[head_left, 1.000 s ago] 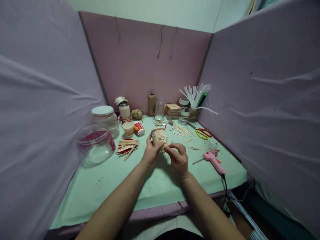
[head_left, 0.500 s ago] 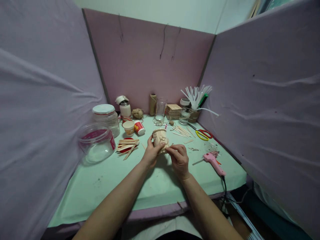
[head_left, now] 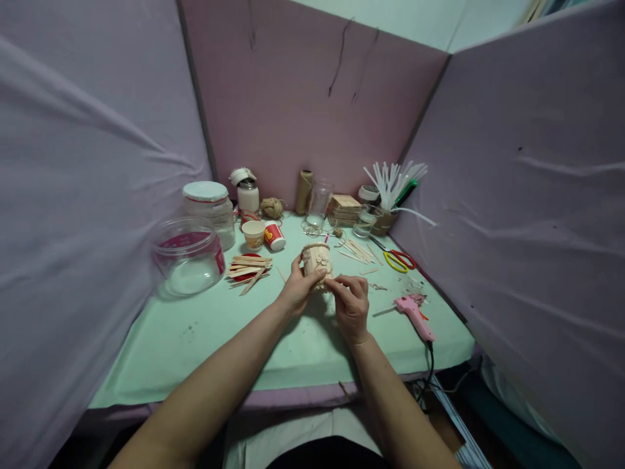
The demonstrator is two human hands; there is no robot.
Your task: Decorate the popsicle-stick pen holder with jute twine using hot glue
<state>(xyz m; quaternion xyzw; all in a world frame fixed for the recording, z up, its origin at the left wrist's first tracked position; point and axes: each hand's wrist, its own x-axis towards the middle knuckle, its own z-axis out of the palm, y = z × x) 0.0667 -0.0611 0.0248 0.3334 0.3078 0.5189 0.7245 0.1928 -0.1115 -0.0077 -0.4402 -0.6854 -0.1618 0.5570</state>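
Observation:
A small wood-coloured cup [head_left: 316,255], with a braided rope trim round its rim and pale flower-shaped pieces on its side, is held over the table. My left hand [head_left: 297,290] is closed round its left side and lower part, the thumb across the front. At the cup's lower right edge, my right hand [head_left: 351,305] has thumb and fingertips pinched together, touching the cup or very close to it. Whatever lies between those fingertips is too small to make out. To the right of that hand lies a pink glue gun [head_left: 414,316], its nozzle pointing left.
Flat wooden sticks [head_left: 250,270] lie on a red lid at left, near an open clear jar [head_left: 188,267]. Paper cups [head_left: 253,236] stand behind. Thin sticks [head_left: 355,251], scissors [head_left: 398,260] and a holder of white glue sticks [head_left: 390,185] are at back right. Cloth walls enclose the table.
The camera view has tilted downward and shifted slightly. The cup has turned a little in my left hand, and my right fingertips stay at its lower edge.

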